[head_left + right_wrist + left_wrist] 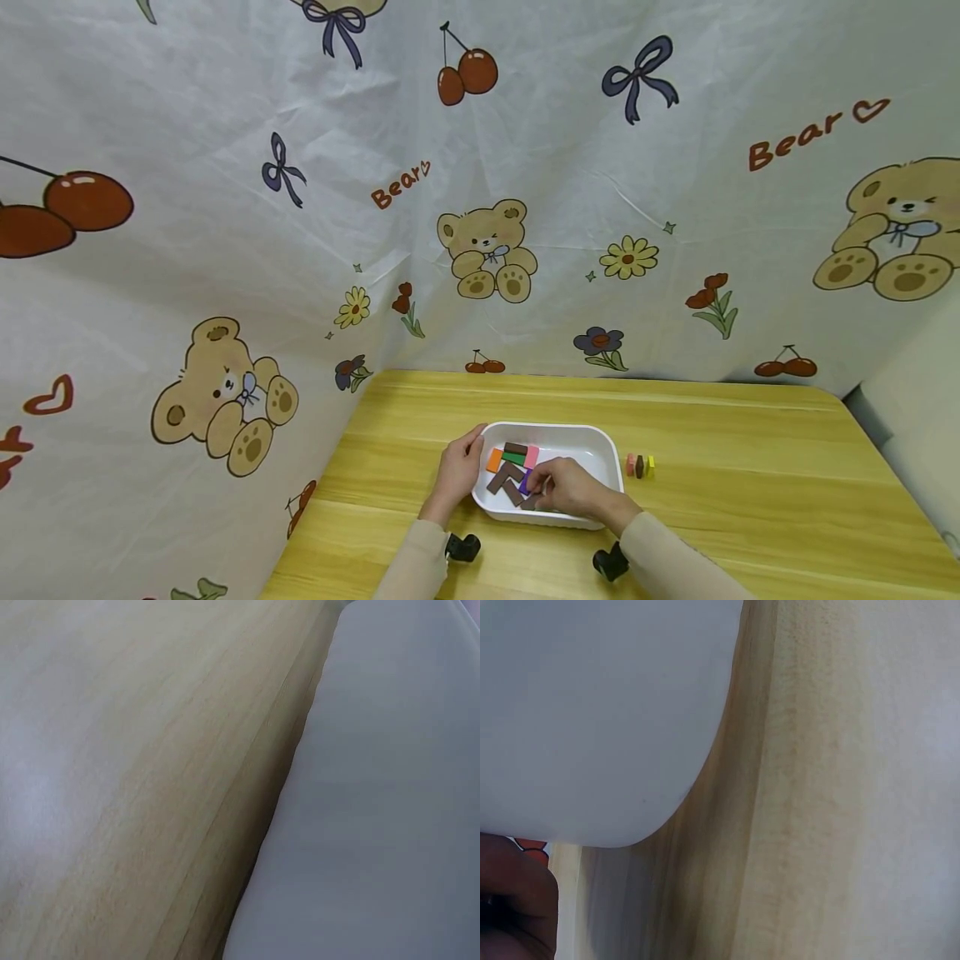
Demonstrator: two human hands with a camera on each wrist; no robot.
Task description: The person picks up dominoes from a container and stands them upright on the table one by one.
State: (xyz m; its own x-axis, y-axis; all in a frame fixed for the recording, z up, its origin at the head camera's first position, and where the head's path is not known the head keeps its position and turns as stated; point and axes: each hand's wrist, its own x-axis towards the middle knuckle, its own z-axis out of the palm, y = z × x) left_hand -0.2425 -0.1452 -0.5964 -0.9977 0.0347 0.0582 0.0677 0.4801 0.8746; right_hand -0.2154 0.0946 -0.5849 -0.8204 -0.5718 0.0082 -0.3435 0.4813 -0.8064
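A white tray (585, 443) stands on the table with small flat blocks gathered in its left half. My left hand (456, 471) grips the tray's left end, thumb at the rim; its curled fingers (521, 889) show at the tray's outer wall in the left wrist view. Inside the tray, my right hand (566, 487) has its fingers curled down, thumb and index fingertips at a purple block (523, 483). Close by lie several brown blocks (497, 482), an orange block (494, 460), a green block (513, 458) and a pink block (532, 457). The right palm hides part of the tray floor.
Right of the tray, a short row of small pieces (640, 467) in pink, brown and yellow stands on the wooden table (750, 467). A bear-printed cloth (562, 183) hangs behind and at the left. Black wrist cameras (462, 547) sit near the front wall of the tray.
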